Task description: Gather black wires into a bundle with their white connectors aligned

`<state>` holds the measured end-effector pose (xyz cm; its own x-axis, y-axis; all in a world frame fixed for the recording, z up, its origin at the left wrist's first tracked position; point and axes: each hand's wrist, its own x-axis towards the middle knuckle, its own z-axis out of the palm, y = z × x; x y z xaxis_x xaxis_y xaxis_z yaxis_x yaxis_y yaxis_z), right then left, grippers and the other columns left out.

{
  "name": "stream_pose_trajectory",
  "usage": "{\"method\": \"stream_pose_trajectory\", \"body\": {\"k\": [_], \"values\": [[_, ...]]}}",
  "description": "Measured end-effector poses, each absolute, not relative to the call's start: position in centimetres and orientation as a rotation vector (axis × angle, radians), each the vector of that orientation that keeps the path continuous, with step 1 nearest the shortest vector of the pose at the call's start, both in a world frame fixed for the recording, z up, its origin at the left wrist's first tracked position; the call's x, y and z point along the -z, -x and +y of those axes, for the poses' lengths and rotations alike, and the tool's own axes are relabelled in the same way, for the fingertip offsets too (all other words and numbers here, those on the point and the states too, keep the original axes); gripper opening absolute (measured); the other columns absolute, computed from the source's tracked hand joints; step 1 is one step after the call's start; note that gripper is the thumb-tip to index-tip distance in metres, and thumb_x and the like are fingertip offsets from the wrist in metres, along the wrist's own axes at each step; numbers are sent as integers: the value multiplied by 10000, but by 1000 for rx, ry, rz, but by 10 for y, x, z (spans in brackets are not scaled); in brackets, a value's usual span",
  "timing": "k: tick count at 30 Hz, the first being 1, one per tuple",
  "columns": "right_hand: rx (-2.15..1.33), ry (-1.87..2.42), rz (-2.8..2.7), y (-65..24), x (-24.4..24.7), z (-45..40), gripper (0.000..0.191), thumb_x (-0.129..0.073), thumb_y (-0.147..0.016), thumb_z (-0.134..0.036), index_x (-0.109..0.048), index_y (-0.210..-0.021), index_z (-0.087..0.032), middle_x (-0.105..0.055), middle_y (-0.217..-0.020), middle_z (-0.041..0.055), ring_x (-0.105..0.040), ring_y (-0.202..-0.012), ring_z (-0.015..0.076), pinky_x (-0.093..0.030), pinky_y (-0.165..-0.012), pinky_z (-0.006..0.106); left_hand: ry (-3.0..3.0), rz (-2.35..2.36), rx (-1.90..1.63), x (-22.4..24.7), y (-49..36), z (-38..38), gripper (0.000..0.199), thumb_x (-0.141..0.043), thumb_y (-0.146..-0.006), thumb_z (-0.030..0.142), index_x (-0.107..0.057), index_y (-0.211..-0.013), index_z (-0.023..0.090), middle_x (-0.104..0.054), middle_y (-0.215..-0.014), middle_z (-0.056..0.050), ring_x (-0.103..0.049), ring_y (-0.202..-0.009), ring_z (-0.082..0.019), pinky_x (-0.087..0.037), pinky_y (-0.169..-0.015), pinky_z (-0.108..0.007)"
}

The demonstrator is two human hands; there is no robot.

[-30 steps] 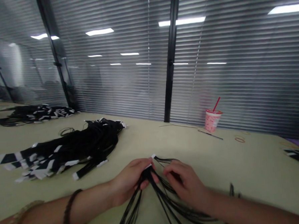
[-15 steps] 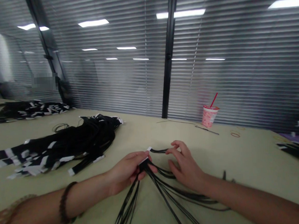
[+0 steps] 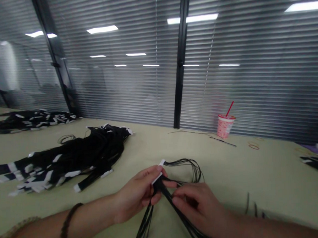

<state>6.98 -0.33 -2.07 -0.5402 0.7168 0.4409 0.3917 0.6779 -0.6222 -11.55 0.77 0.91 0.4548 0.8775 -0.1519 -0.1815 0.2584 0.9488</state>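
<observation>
At lower centre, my left hand (image 3: 143,191) pinches the wire bundle (image 3: 158,185) by its white ends (image 3: 156,178) while my right hand (image 3: 199,204) closes on the black strands (image 3: 168,196). I judge it light and limp; the stiffer ends suit gripping.

My right fingers (image 3: 188,189) drop from the upper wires (image 3: 174,163) and close on the lower black wires (image 3: 165,192). The upper wires now curve in a loose loop.
</observation>
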Motion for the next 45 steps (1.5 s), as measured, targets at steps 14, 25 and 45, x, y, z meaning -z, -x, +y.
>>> {"method": "stream_pose_trajectory", "body": {"k": [14, 25, 45], "values": [[-976, 897, -1967, -68, 25, -6, 273, -455, -806, -322, -588, -659, -135, -425, -528, -28, -318, -485, 64, -254, -439, 182, -1073, 735, -803, -17, 112, 1, 263, -390, -833, 415, -462, -845, 162, -578, -694, -17, -410, -383, -29, -168, -378, -176], [-985, 951, -1974, -73, 7, -4, 249, -436, -816, -318, -526, -663, -143, -465, -587, -14, -413, -556, 79, -322, -508, 183, -1096, 782, -827, -12, 113, 4, 257, -405, -826, 412, -469, -853, 165, -580, -730, -26, -413, -390, -27, -107, -372, -181], [-1636, 854, -1573, -71, 14, 4, 82, -687, -597, -204, -678, -653, -146, -627, -599, 10, -521, -521, 73, -358, -483, 171, -1199, 844, -780, -12, 114, 7, 302, -463, -775, 459, -481, -835, 164, -633, -721, -51, -469, -411, -63, -261, -402, -180]]}}
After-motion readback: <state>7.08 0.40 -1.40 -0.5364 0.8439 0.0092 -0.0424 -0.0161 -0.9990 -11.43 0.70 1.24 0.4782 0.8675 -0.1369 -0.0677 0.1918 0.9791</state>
